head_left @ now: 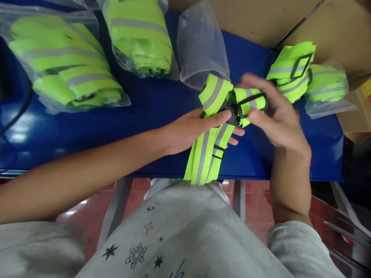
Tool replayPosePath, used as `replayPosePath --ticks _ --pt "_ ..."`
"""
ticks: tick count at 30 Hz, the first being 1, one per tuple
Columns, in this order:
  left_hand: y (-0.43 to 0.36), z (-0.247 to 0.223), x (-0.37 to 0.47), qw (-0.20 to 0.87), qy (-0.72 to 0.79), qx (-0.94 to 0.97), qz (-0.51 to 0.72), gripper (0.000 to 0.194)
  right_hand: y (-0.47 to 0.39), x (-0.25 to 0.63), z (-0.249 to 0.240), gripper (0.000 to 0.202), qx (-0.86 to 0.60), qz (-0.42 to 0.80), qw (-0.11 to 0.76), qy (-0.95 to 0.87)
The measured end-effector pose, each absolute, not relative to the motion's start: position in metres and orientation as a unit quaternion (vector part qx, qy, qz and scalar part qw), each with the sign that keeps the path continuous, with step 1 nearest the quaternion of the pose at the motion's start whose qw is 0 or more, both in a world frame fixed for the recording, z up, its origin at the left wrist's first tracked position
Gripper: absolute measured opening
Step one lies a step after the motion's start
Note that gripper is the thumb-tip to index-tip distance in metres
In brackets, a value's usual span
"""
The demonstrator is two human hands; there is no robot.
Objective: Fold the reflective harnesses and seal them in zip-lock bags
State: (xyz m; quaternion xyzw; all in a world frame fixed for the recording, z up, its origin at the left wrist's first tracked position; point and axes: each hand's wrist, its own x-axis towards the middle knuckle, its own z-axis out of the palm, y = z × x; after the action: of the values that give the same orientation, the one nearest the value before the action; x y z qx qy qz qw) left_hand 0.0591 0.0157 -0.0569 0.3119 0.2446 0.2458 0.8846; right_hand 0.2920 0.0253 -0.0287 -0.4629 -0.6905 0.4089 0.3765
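My left hand (203, 125) is closed on a fluorescent yellow-green reflective strap (203, 154) with a grey stripe, gripping it at a dark buckle with the thumb on top. Several folded lengths of the strap hang below the hand past the table edge, with a small black slider (218, 151) on one. At the right end of the strap, a black rectangular slider (251, 105) shows on a short loop. My right hand (278, 112) is around this end, slightly blurred, with thumb and fingers apart. The thumb tip is close to the slider; whether it touches, I cannot tell.
Bagged reflective straps (69, 65) and another full bag (142, 42) lie at the left and back of the blue table (150, 104). A clear bag (201, 42) lies behind my hands. More straps (292, 73) and a bagged bundle (327, 85) are right, beside cardboard (333, 31).
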Motion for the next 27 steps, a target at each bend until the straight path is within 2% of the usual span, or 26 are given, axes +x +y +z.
replayPosePath --ticks 3,7,10,14,16,19,21,24,27 --pt "0.015 -0.056 0.060 0.890 0.247 0.288 0.253 0.039 0.025 0.287 -0.039 0.037 -0.504 0.408 0.343 -0.680" --pt "0.018 -0.053 0.060 0.904 0.239 0.240 0.262 0.033 0.012 0.270 -0.036 0.031 -0.519 0.280 0.414 -0.694" --pt "0.019 -0.049 0.059 0.905 0.222 0.240 0.274 0.033 0.001 0.264 -0.030 0.031 -0.506 0.186 0.435 -0.721" --pt "0.020 -0.043 0.060 0.909 0.200 0.246 0.271 0.054 0.001 0.272 -0.030 0.038 -0.477 0.129 0.369 -0.787" --pt "0.022 -0.042 0.061 0.897 0.223 0.248 0.290 0.054 0.007 0.279 -0.030 0.046 -0.429 0.112 0.322 -0.836" --pt "0.024 -0.048 0.063 0.882 0.259 0.241 0.312 0.039 0.015 0.286 -0.025 0.061 -0.345 0.149 0.274 -0.885" --pt "0.024 -0.053 0.062 0.880 0.268 0.244 0.308 0.033 0.018 0.291 -0.020 0.056 -0.342 0.229 0.246 -0.877" --pt "0.023 -0.058 0.062 0.880 0.260 0.256 0.304 0.029 0.020 0.295 -0.020 0.063 -0.386 0.352 0.291 -0.801" --pt "0.019 -0.059 0.062 0.873 0.256 0.265 0.319 0.022 0.021 0.292 -0.030 0.068 -0.428 0.406 0.319 -0.742"
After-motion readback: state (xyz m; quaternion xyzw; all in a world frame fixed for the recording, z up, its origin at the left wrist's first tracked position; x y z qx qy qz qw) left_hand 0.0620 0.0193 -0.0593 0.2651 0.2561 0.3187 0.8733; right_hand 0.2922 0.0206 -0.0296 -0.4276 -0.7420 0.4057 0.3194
